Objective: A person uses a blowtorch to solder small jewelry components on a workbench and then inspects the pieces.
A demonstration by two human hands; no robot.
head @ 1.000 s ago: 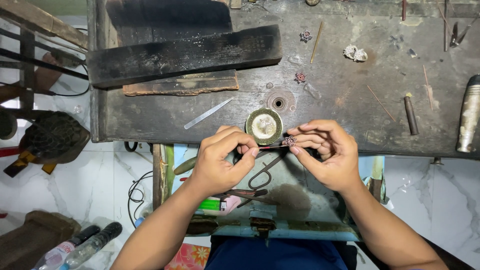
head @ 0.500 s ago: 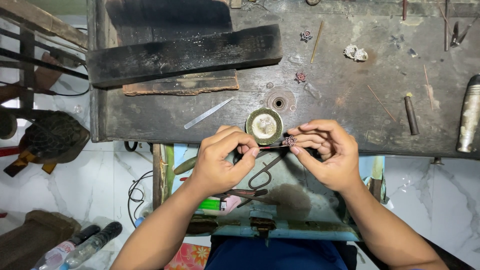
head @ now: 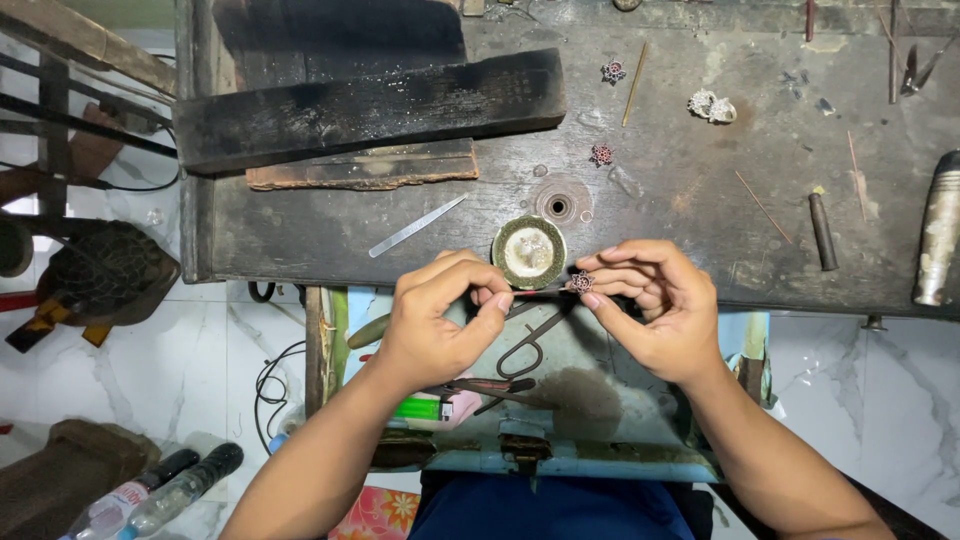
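Note:
My right hand [head: 655,305] pinches a small flower-shaped metal ornament [head: 580,283] between thumb and forefinger at the front edge of the dark workbench [head: 700,200]. My left hand [head: 440,320] grips a thin dark tool [head: 535,292] whose tip meets the ornament. Both hands hover just below a round dish [head: 529,252] with a pale centre. Two similar small ornaments [head: 602,154] lie farther back on the bench.
A long black wooden block [head: 370,108] lies across the bench's left, a metal file [head: 415,226] below it. A dark rod [head: 822,231] and a metal cylinder [head: 938,230] sit at right. Under my hands an open blue drawer [head: 600,400] holds scissors-like tongs [head: 530,345] and a green lighter [head: 420,408].

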